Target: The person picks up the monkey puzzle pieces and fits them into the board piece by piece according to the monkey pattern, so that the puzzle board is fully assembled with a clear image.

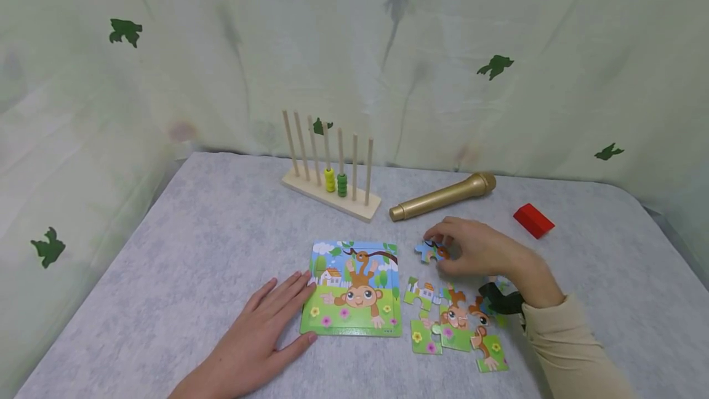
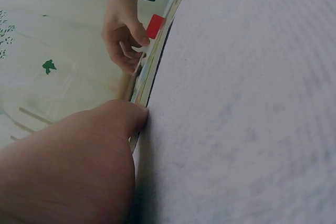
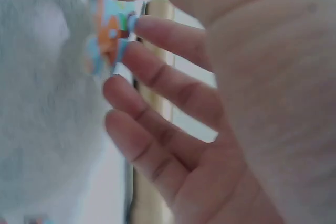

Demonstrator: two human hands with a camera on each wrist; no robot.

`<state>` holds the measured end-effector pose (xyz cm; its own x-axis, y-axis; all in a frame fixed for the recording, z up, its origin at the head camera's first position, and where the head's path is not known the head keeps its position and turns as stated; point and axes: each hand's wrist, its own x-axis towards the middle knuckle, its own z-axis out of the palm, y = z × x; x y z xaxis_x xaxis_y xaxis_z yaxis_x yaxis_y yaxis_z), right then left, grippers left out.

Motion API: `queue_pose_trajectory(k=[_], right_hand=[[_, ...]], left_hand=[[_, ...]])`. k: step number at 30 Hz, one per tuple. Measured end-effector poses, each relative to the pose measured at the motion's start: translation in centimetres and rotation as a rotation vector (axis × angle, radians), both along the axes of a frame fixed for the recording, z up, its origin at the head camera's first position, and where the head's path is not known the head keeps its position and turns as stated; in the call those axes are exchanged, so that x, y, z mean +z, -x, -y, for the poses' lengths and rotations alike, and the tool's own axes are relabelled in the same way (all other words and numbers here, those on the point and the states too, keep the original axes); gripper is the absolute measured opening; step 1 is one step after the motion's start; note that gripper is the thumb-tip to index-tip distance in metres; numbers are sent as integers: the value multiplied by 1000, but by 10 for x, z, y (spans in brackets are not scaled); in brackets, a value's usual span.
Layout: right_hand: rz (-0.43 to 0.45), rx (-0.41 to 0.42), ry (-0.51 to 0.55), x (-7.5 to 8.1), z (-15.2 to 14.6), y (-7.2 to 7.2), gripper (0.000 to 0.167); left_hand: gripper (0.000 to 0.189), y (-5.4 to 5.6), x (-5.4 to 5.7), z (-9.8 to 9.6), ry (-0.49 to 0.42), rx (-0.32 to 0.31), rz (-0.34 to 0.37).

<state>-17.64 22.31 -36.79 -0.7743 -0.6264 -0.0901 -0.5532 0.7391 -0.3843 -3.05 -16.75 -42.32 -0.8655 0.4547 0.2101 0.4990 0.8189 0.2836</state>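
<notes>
A square jigsaw board (image 1: 351, 330) with a monkey picture lies flat on the table. My left hand (image 1: 260, 334) rests at its left side, fingers stretched out and touching the edge; in the left wrist view the thumb (image 2: 134, 116) lies against the board's edge. Right of the board, my right hand (image 1: 487, 251) pinches a blue and orange jigsaw piece (image 1: 427, 252) between thumb and fingers. The right wrist view shows this piece close up, the lower two fingers (image 3: 126, 129) off it. Several loose jigsaw pieces (image 1: 456, 338) lie below the right hand, some partly hidden by the wrist.
Behind the board stands a wooden peg rack (image 1: 357, 207) with yellow beads (image 1: 329, 181) and green beads (image 1: 342, 185). A gold toy microphone (image 1: 443, 198) lies at the back, and a red block (image 1: 534, 221) sits to the right. A patterned curtain (image 1: 354, 48) hangs behind the table.
</notes>
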Motion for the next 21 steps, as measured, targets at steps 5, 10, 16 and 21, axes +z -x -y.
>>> queue_pose_trajectory(k=[5,10,16,21], right_hand=[[-32,16,19,-3,12,-2,42],[-88,34,35,-6,22,-6,44],[-143,50,52,-5,34,-10,44],[-141,44,53,-3,43,-13,43]], left_hand=[[72,0,0,0,-1,-1,-1],[72,1,-1,-1,0,0,5],[71,2,0,-1,4,4,13],[71,2,0,-1,-4,8,29]])
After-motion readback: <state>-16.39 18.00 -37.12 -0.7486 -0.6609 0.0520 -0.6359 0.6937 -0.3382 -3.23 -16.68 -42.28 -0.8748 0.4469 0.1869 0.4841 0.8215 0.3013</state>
